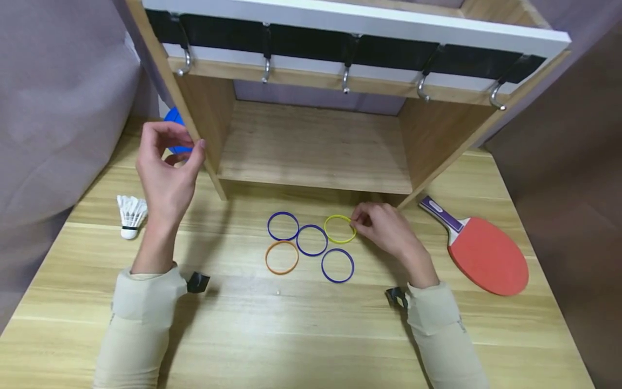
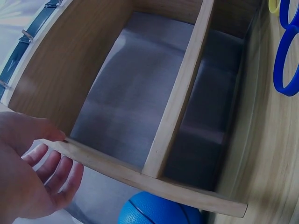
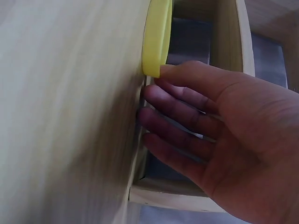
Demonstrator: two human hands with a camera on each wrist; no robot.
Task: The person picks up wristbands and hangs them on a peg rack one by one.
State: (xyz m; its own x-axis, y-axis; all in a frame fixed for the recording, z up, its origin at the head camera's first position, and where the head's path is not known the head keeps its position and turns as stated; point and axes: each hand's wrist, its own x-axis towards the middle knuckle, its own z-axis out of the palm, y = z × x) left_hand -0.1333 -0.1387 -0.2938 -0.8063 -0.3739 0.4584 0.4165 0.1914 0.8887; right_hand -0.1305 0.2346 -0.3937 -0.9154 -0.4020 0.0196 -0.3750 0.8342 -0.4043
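My right hand [image 1: 386, 229] pinches the right edge of a yellow ring [image 1: 325, 229] at the tabletop; in the right wrist view the thumb meets the ring [image 3: 156, 42], while the other fingers curve below it. The yellow ring belongs to a cluster with blue rings [image 1: 268, 227] and an orange ring [image 1: 266, 259]. My left hand [image 1: 167, 173] is up at the wooden shelf's left side panel [image 1: 182, 111]. In the left wrist view its thumb lies on the inner side of the panel edge [image 2: 107, 163], with curled fingers on the outer side.
Metal hooks [image 1: 345, 81] line the shelf's front top board. A shuttlecock [image 1: 131, 213] lies left, and a red table tennis bat [image 1: 488, 256] lies right. Behind the left panel sits a blue ball [image 2: 156, 210]. Grey cloth [image 1: 58, 81] hangs at the left.
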